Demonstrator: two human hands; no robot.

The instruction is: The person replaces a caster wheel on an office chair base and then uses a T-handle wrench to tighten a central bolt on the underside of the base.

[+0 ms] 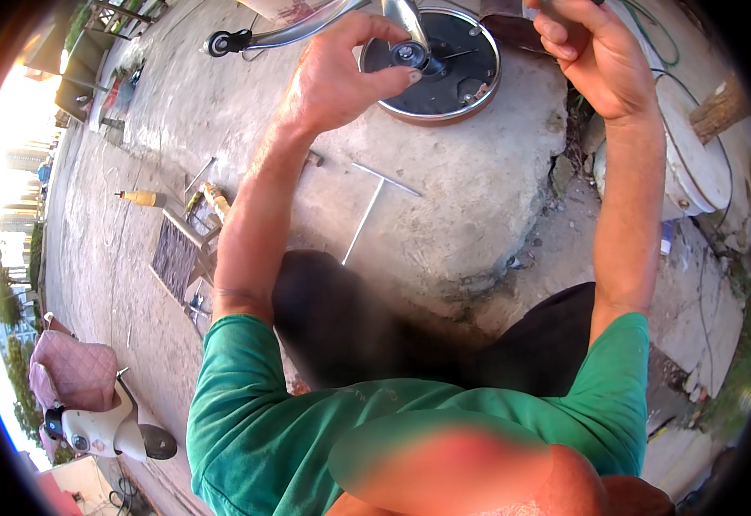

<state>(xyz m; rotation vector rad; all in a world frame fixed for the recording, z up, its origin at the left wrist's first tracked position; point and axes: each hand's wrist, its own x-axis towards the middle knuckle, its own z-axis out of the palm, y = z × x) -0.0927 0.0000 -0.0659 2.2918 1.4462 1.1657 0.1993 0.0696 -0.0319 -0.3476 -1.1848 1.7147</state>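
Note:
My left hand [341, 73] reaches up the middle of the view, its thumb and forefinger closed around the rim of a small round dark part [408, 54] with a bright centre. That part sits at the end of a shiny metal tube [405, 15]. Behind it lies a round black disc [453, 95] with a chrome rim and small metal pieces on its face. A curved metal leg [298, 34] with a black caster [225, 43] extends to the left. At upper right my right hand [594, 60] is raised, fingers curled; a dark bit shows at its fingertips, cut off by the frame edge.
A T-handle wrench [381, 181] lies on the concrete [461, 198]. To the left are a small stool [182, 254] and a yellow-handled screwdriver [141, 198]. A scooter [104, 430] stands at lower left. On the right are a white drum [685, 176] and a wooden post [723, 107].

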